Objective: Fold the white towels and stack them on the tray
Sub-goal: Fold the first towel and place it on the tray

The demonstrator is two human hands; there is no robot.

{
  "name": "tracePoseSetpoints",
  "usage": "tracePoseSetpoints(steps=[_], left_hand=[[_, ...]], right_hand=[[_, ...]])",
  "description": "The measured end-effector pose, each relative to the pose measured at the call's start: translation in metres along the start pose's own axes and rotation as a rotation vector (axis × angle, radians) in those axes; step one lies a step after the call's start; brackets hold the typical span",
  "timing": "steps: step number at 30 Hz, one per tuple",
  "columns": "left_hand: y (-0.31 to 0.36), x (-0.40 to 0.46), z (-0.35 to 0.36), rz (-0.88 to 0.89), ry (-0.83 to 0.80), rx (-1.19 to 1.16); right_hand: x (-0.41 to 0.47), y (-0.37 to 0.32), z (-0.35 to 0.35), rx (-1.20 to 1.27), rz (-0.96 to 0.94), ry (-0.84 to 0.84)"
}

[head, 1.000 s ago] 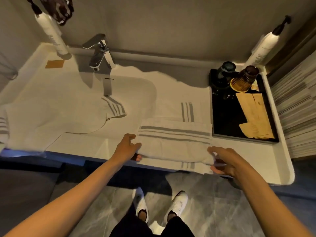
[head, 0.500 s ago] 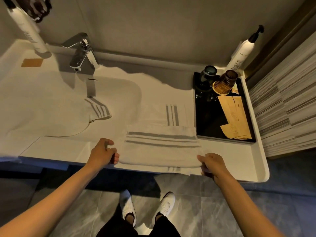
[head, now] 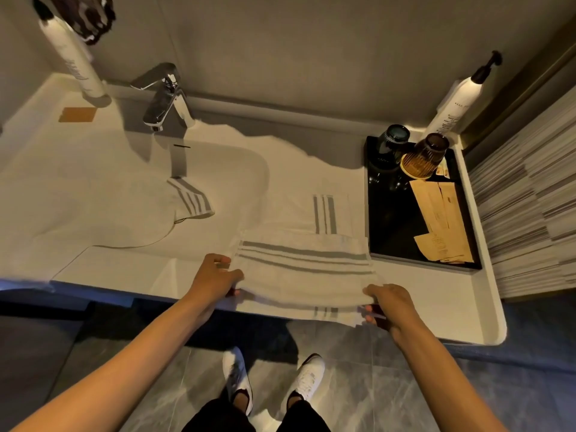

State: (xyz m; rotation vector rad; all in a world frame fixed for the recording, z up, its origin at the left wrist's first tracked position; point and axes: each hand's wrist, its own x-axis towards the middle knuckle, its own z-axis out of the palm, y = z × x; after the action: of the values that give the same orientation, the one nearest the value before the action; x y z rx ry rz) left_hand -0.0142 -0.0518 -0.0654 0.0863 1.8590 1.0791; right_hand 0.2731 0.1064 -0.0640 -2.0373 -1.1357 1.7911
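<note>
A long white vanity surface [head: 124,266] spans the frame. At lower centre lies the folded white towel with grey stripes [head: 302,269], just left of the black rectangular tray [head: 392,232] at right. The left hand [head: 215,279] and right hand [head: 389,304] pinch the towel's near corners, fingers curled around the cloth.

A folded white towel [head: 304,269] with grey stripes lies at the front edge of the desk [head: 124,266]. The left hand [head: 215,275] pinches its left end and the right hand [head: 385,302] pinches its right end. Just beside it to the right sits a black tray [head: 392,241] holding two cups and brown paper packets.
</note>
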Motion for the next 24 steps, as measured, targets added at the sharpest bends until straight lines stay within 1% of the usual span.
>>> tracePoseSetpoints(steps=[2, 3, 5, 6, 7, 8, 9, 10, 11, 13, 16, 17, 18, 20, 24], left_hand=[[-0.003, -0.003, -0.008, 0.082, 0.005, 0.022], [-0.009, -0.004, -0.014, 0.121, 0.004, 0.071], [-0.021, -0.005, -0.024, 0.23, -0.022, 0.248], [-0.028, -0.005, -0.027, 0.304, -0.046, 0.327], [-0.034, -0.002, -0.03, 0.364, -0.061, 0.378], [-0.036, 0.0, -0.032, 0.392, -0.074, 0.394], [-0.036, -0.001, -0.033, 0.383, -0.094, 0.392], [-0.034, -0.001, -0.036, 0.374, -0.127, 0.382], [-0.034, -0.001, -0.04, 0.391, -0.165, 0.397], [-0.033, 0.0, -0.046, 0.48, -0.223, 0.453], [-0.035, 0.004, -0.048, 0.589, -0.24, 0.541], [-0.035, 0.005, -0.048, 0.616, -0.217, 0.563], [-0.034, 0.007, -0.047, 0.643, -0.195, 0.571], [-0.031, 0.011, -0.045, 0.684, -0.176, 0.538], [-0.02, 0.01, -0.049, 0.607, -0.209, 0.493]], right_hand=[[-0.007, 0.001, -0.003, 0.056, -0.001, -0.002], [-0.011, 0.004, -0.004, 0.06, -0.009, -0.012], [-0.019, 0.014, -0.001, 0.012, -0.057, -0.013], [-0.023, 0.02, 0.002, -0.027, -0.126, 0.005], [-0.026, 0.026, 0.003, -0.069, -0.243, 0.011], [-0.029, 0.03, 0.003, -0.146, -0.379, 0.002], [-0.027, 0.035, 0.002, -0.23, -0.486, -0.022], [-0.025, 0.035, 0.0, -0.287, -0.528, -0.045], [-0.021, 0.035, -0.004, -0.298, -0.522, -0.078], [-0.009, 0.034, -0.013, -0.295, -0.483, -0.158], [0.002, 0.029, -0.02, -0.407, -0.55, -0.249], [0.004, 0.028, -0.021, -0.427, -0.571, -0.268], [0.007, 0.028, -0.021, -0.441, -0.595, -0.268], [0.012, 0.03, -0.025, -0.451, -0.64, -0.215], [0.016, 0.031, -0.026, -0.443, -0.73, -0.152]])
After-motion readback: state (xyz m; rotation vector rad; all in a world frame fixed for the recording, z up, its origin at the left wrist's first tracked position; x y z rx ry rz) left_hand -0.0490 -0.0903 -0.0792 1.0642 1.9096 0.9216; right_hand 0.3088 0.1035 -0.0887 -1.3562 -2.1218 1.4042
